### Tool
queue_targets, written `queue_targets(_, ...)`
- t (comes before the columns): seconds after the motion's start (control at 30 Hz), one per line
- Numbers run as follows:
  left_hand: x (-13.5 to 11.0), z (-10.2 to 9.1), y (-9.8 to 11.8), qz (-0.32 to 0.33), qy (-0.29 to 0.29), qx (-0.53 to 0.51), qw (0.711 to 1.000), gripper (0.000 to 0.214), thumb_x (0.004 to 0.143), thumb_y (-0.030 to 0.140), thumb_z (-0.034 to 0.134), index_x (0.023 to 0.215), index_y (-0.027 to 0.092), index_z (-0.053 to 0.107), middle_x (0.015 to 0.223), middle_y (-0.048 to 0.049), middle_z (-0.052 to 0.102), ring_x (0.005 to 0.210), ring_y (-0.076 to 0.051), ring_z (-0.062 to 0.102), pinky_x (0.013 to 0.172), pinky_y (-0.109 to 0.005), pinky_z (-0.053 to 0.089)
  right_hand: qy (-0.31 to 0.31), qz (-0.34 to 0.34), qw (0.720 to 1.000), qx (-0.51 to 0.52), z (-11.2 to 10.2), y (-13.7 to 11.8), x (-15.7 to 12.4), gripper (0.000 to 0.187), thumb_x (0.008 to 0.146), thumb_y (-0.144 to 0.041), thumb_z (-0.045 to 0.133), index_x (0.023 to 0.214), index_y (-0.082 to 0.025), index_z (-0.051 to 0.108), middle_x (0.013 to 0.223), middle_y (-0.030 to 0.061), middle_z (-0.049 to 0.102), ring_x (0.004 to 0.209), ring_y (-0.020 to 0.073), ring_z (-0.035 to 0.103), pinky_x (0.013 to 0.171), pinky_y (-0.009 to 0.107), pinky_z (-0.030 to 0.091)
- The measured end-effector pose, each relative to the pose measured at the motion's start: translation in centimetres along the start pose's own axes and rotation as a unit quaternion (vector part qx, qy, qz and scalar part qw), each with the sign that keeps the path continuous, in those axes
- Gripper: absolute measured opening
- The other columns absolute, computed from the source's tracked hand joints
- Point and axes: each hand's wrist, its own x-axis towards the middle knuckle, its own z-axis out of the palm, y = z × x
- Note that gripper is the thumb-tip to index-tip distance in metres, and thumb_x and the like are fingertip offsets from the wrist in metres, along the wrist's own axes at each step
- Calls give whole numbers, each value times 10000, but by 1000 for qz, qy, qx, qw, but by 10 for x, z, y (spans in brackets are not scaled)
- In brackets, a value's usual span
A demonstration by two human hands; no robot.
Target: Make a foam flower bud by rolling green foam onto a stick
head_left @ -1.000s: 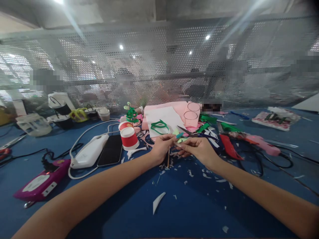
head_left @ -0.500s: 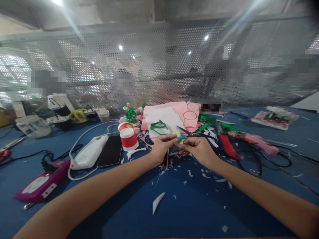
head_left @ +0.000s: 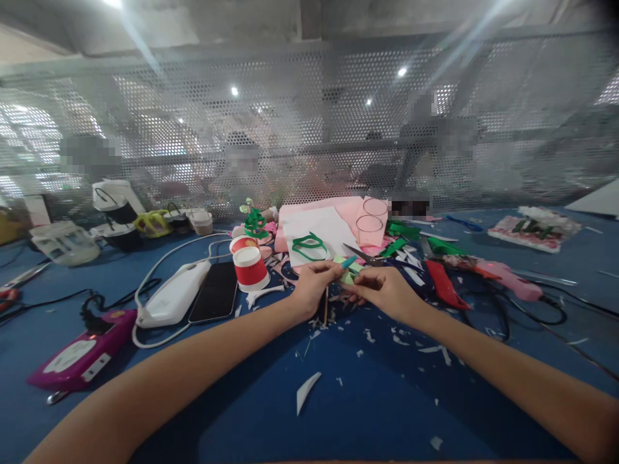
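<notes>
Blue surface (head_left: 256, 412), w/ tall grey perf. panel (head_left: 290, 84) along its far edge, full width, small round holes. Grey ceiling (head_left: 232, 22) above, w/ beam (head_left: 309, 22) approx. over mid far edge. Sev. small bright lights (head_left: 235, 91) at panel ht.; bright patch (head_left: 24, 129) thru holes nr far L corner, bkgd otherwise blurred.

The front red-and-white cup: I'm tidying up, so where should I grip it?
Probably around the front cup's red wall, coming from above: it appears to stand narrow end up, with another cup close behind and the phone beside it.
</notes>
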Motion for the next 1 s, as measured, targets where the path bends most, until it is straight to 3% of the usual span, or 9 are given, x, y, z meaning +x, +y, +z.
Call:
queue_targets(0.3, -4, 4, 7, 46, 3, 44, 998, 195, 597, 290, 718, 560, 127, 618, 573, 9, 555, 559, -78, 481, 567, -222, 363, 27, -112, 973, -198, -5, -4, -1, 293, 792, -383, 532, 611, -166, 612, 545, 0, 560, 510, 119, 495, 482, 221, 368)
queue_targets(0.6, -2, 1, 2, 19, -30, 50, 998, 227, 607, 291, 716, 562, 117, 578, 652, -11, 570, 603, -80, 514, 605, -228, 391, 38, -188, 937, -291, -6, -1, -2, 195, 810, -246, 526, 664, -183, 639, 648, 30, 648, 603, 146, 595, 574, 239, 430)
queue_targets(0.7, 0, 0, 0, 12, -34, 36, 999, 234, 584, 268, 732, 569, 110, 560, 732, -19, 585, 651, -85, 537, 654, -234, 407, 67, -233, 924, -297, -7, 3, -2, 165, 814, -207, 517, 732, -191, 660, 712, 39, 680, 668, 158, 630, 622, 250, 466)
queue_targets(0.9, 0, 2, 1, -14, -51, 29, 998, 398, 576, 270, 747, 920, 140, 596, 754, -20, 628, 715, -120, 572, 708, -260, 420, 139, -324, 881, -315, -11, 4, -2, 129, 807, -163, 535, 783, -190, 658, 753, 44, 694, 712, 156, 643, 662, 256, 494)
queue_targets(1.0, -1, 3, 2, -19, -103, 69, 992, 349, 620, 318, 712, 901, 123, 644, 796, -44, 655, 765, -139, 578, 760, -271, 416, 142, -325, 877, -324, -13, 2, -3, 123, 809, -168, 534, 761, -190, 645, 728, 37, 685, 684, 149, 636, 640, 248, 485)
